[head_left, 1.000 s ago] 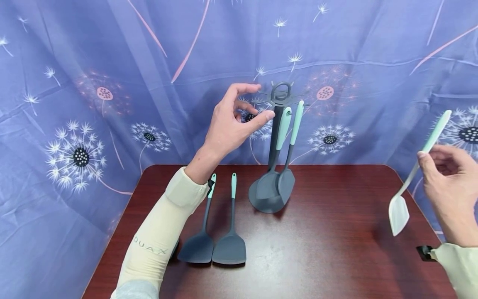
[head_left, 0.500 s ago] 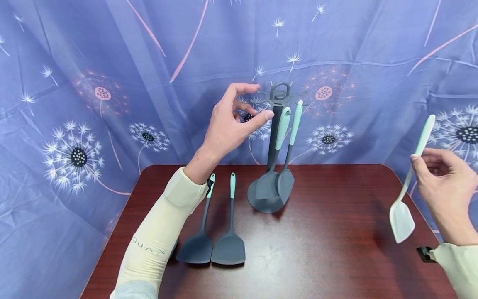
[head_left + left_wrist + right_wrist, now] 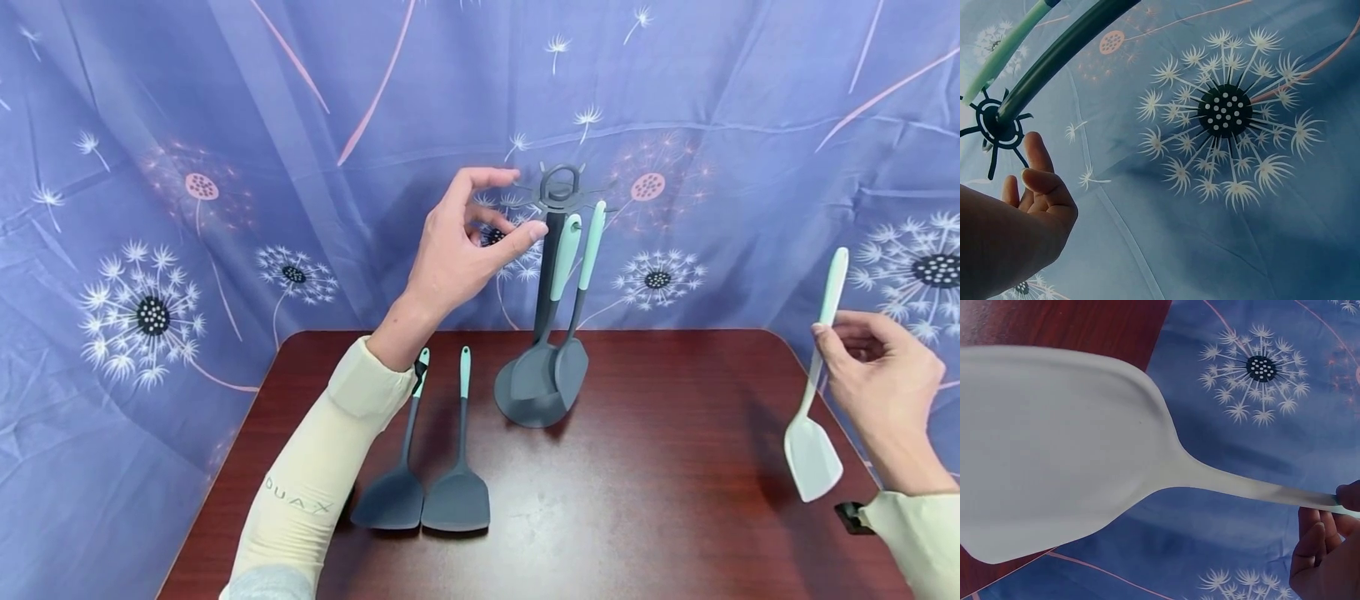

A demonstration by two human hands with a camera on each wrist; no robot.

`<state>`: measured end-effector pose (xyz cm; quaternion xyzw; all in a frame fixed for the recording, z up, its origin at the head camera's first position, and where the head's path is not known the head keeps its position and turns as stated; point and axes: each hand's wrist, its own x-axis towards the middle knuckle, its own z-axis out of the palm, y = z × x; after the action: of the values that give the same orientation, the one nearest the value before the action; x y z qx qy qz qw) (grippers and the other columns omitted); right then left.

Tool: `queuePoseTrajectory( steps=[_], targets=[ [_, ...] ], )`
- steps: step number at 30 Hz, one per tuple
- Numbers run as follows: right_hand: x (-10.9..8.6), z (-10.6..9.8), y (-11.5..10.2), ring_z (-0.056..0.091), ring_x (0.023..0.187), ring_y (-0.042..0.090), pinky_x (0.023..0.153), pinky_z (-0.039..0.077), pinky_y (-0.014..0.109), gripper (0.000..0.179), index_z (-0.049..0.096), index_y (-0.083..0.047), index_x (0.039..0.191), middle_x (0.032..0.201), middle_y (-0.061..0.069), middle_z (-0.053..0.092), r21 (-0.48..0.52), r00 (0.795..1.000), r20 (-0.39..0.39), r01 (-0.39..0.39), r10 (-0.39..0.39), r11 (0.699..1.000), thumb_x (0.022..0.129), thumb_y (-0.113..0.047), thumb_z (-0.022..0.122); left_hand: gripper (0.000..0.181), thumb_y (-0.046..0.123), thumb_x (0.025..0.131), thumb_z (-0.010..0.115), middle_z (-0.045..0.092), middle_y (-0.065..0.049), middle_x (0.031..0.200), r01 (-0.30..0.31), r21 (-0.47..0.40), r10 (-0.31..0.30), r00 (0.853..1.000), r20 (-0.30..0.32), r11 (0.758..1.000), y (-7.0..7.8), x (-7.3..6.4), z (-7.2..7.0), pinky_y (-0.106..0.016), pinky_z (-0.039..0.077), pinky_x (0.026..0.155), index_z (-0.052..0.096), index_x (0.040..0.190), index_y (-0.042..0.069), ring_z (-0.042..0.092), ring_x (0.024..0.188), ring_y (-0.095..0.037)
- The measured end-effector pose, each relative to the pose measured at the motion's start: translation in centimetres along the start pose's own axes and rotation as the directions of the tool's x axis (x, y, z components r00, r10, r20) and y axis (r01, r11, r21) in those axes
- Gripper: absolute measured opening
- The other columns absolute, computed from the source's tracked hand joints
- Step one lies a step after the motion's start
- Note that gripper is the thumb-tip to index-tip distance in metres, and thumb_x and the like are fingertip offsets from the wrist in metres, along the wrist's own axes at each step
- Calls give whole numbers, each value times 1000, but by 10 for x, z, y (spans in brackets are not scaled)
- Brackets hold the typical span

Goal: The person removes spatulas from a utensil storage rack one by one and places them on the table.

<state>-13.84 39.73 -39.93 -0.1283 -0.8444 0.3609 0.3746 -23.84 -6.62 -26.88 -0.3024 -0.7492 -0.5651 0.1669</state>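
My right hand pinches the mint handle of a white spatula above the table's right side, its blade hanging downward. In the right wrist view, the white blade fills the left half. My left hand is raised beside a black utensil stand, thumb and index finger apart near its hooked top ring. Nothing is held between them; whether a fingertip touches a hook I cannot tell. On the stand hang a grey turner and another grey utensil, both mint-handled.
Two dark turners with mint handles, one left and one right, lie side by side on the brown table. A dark object beside them is mostly behind my left sleeve. A blue dandelion-patterned curtain stands behind.
My right hand has moved slightly left and down with the white spatula, whose blade has turned to face the head camera more. The left hand stays by the stand.
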Motion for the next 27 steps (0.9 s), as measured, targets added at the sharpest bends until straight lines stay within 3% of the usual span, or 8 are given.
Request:
queuePoseTrajectory(
  steps=[8, 12, 18, 27],
  targets=[
    [-1, 1, 9, 51, 60, -20, 59, 38, 1, 21, 75, -5, 109, 71, -38, 55, -61, 999, 35, -31, 33, 998, 95, -21, 78, 57, 18, 92, 83, 60, -1, 144, 19, -31, -19, 1000, 7, 999, 23, -4, 1, -31, 41, 65, 56, 141, 6, 70, 92, -23],
    [-3, 3, 11, 51, 62, -19, 58, 37, 2, 24, 75, -4, 113, 72, -40, 54, -95, 996, 70, -49, 56, 994, 96, -22, 76, 55, 16, 93, 81, 60, -5, 145, 30, -34, -29, 1000, 11, 999, 32, -7, -1, -31, 41, 65, 56, 141, 5, 70, 92, -24],
    [-3, 2, 14, 48, 62, -21, 59, 35, 4, 28, 76, -7, 115, 70, -45, 49, -164, 991, 98, -72, 89, 984, 96, -27, 75, 56, 16, 93, 82, 59, -7, 146, 32, -43, -31, 999, 12, 999, 32, -7, -1, -33, 41, 67, 56, 141, 4, 70, 91, -25],
    [-4, -1, 23, 42, 60, -28, 59, 31, 5, 26, 77, -3, 112, 67, -52, 43, -209, 986, 155, -29, 62, 978, 96, -23, 74, 56, 16, 93, 82, 59, -5, 147, 34, -49, -34, 999, 11, 998, 30, -7, -1, -32, 40, 67, 56, 141, 5, 70, 91, -25]
  ],
)
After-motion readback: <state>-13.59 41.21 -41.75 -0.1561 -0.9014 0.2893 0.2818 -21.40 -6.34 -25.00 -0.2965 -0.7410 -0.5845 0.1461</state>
